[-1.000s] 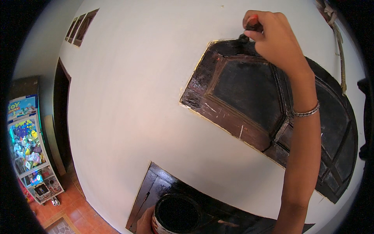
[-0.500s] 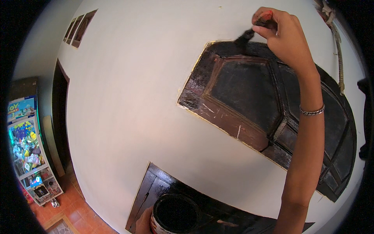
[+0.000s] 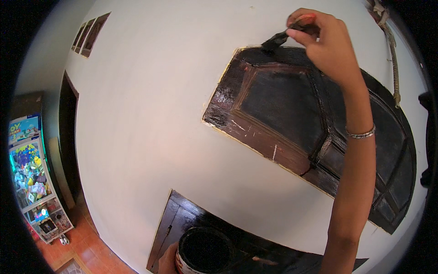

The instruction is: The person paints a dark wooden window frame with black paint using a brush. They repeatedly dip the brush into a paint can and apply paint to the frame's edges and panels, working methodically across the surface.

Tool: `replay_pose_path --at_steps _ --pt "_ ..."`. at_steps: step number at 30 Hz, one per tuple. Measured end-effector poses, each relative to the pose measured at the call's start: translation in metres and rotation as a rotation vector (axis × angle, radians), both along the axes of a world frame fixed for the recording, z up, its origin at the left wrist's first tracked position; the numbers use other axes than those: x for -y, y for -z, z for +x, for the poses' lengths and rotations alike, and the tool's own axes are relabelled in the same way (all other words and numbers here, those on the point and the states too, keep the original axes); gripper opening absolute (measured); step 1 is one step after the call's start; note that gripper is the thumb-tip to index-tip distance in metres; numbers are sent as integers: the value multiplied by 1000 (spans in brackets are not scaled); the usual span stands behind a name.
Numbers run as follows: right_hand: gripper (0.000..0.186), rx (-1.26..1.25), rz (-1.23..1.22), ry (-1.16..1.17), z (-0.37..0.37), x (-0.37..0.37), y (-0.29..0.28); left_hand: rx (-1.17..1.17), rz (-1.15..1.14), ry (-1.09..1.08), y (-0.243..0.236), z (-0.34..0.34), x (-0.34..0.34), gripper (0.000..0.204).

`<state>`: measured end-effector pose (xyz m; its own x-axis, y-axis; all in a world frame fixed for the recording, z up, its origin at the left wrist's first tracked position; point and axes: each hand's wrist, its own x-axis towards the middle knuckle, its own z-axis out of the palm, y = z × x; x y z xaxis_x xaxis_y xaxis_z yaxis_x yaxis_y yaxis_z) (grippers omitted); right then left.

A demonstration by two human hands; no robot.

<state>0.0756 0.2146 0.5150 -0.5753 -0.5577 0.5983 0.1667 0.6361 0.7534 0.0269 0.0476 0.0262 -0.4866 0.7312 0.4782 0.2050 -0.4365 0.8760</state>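
My right hand (image 3: 326, 43) is raised and closed round the reddish handle of a paintbrush (image 3: 275, 41). The dark bristles touch the upper left edge of an arched wooden window frame (image 3: 269, 134) set in the white wall. Glossy black-brown paint covers parts of that frame; its lower left rail looks duller, reddish brown and streaked with white. At the lower edge, my left hand (image 3: 168, 260) grips the side of a paint can (image 3: 205, 250), whose inside is dark. Most of the left hand's fingers are hidden behind the can.
Below the arch is a dark wooden door (image 3: 182, 208), partly behind the can. A claw machine full of toys (image 3: 31, 173) stands at the left on orange floor tiles (image 3: 86, 237), beside a dark doorway (image 3: 70, 137). A stick-like object (image 3: 395, 68) hangs at the upper right.
My right hand has moved slightly left, drawing the brush along the frame's top edge toward its upper left corner. The left hand and can stay in place.
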Motion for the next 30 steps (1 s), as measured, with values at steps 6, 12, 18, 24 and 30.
replay_pose_path --at_steps 6,12,18,24,30 --pt "10 -190 34 242 19 6 -1 -12 3 28 1 1 1 112" --pt "11 7 -128 -25 21 -4 -3 -28 18 -5 1 3 -1 114" --pt "8 -334 4 231 40 10 3 -24 15 -7 2 3 0 116" --pt "21 -135 -323 -52 29 -9 20 -52 10 3 0 3 -3 117" --pt "24 -607 103 226 59 -14 18 -23 -3 14 1 2 -2 114"
